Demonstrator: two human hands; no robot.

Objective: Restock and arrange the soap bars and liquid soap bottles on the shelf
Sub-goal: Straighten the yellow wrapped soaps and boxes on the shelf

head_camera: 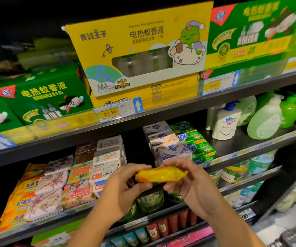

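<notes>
A yellow wrapped soap bar [160, 174] is held in front of the soap shelf [250, 152] by both hands. My left hand [124, 186] grips its left end and my right hand [188, 180] grips its right end. Behind it on the shelf lie stacks of boxed soap bars: yellow packs [18, 198] at the far left, lavender-print bars [49, 191], goat soap boxes [99, 168], white and purple boxes [172, 148] and green boxes [197, 141]. At the right stand a white pump bottle [225, 122] and green liquid soap bottles [265, 118].
The shelf above carries green [42, 97] and yellow [143, 50] mosquito liquid boxes, with price tags reading 29.90 [109, 113]. Lower shelves hold green jars [150, 200] and small tubes [161, 227]. A gap lies between the goat soap boxes and the white boxes.
</notes>
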